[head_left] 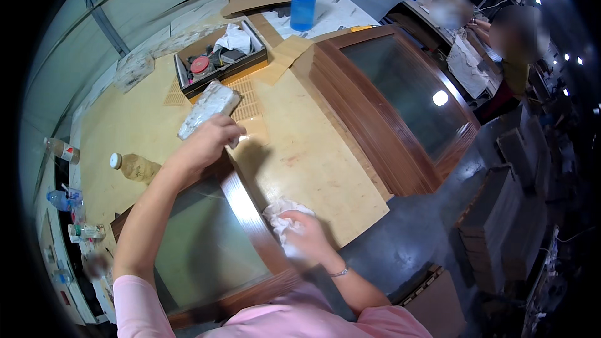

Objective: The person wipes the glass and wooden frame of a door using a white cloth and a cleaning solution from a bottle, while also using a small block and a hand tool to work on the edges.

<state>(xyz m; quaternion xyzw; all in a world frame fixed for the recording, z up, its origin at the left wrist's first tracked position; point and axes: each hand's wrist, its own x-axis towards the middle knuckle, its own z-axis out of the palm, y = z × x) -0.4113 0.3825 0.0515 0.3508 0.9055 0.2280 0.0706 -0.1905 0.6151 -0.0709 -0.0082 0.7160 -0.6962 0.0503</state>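
A wood-framed glass panel point(249, 208) is close in front of me, its brown frame shiny along the right side. My left hand point(213, 136) reaches across it, fingers curled at its far corner; the hand hides the exact grip. My right hand point(305, 236) is closed around a crumpled white cloth point(283, 210), against the frame's right side. Just beyond my left hand lies a whitish, stained block-like bundle point(210, 107). A second wood-framed glass panel point(369, 112) with a thick brown frame rests on the right part of the table.
The pale wooden table point(313, 163) bears an open box point(220, 59) of odds and ends, and a blue water bottle point(303, 3) stands behind it. A bottle of yellowish liquid point(136, 168) is left of my forearm. Stacked boards point(491, 222) stand at right; another person point(516, 50) works far right.
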